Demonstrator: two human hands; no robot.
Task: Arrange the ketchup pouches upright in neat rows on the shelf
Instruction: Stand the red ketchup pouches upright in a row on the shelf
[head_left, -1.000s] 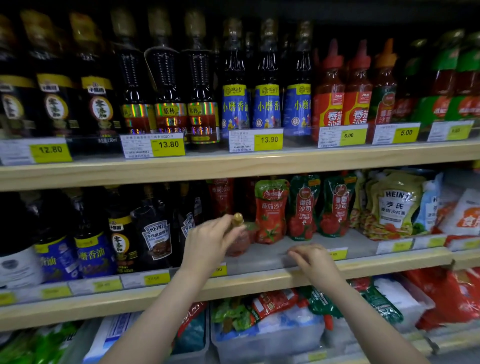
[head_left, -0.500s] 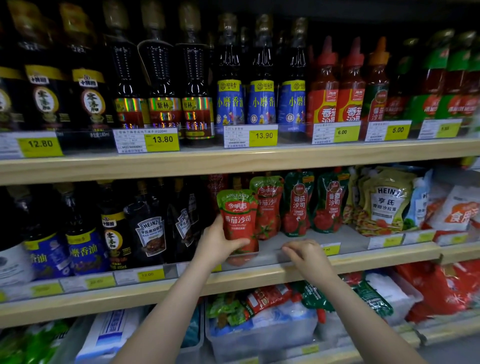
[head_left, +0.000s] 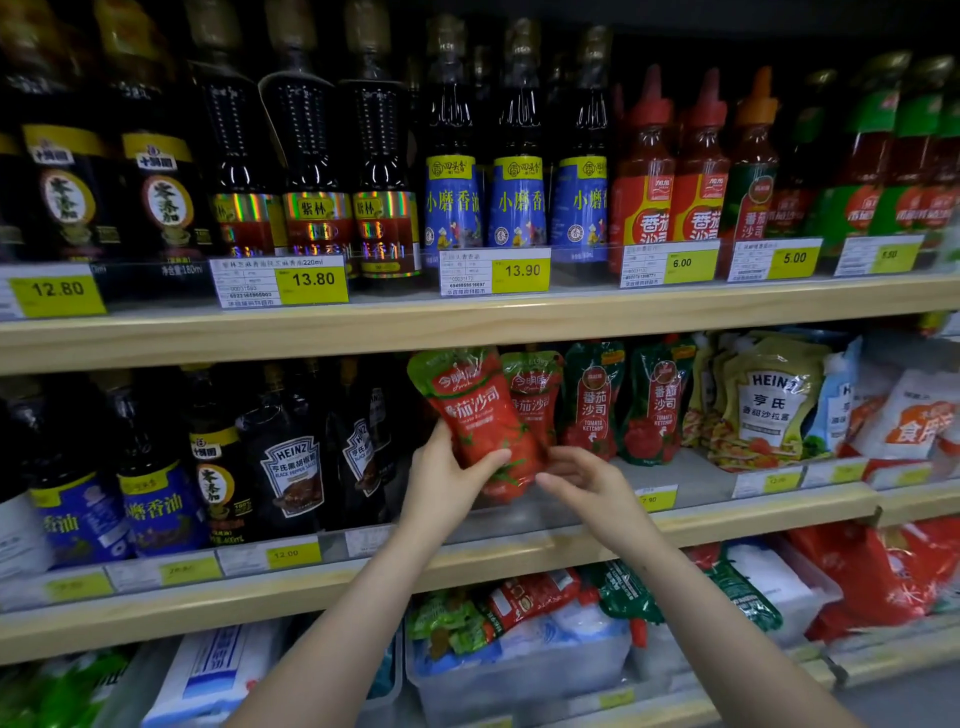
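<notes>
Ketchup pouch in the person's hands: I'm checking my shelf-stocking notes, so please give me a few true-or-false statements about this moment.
1. The left hand grips the red ketchup pouch. True.
2. The held pouch stands straight upright. False: it tilts, top leaning left.
3. The right hand rests on the upper shelf. False: it is at the pouch's lower right, by the middle shelf.
4. Dark green ketchup pouches stand to the right of the held one. True.
5. The price tag above reads 13.80. True.

A red ketchup pouch (head_left: 480, 415) with a green top tilts left at frame centre, beside three upright pouches (head_left: 592, 397).
</notes>
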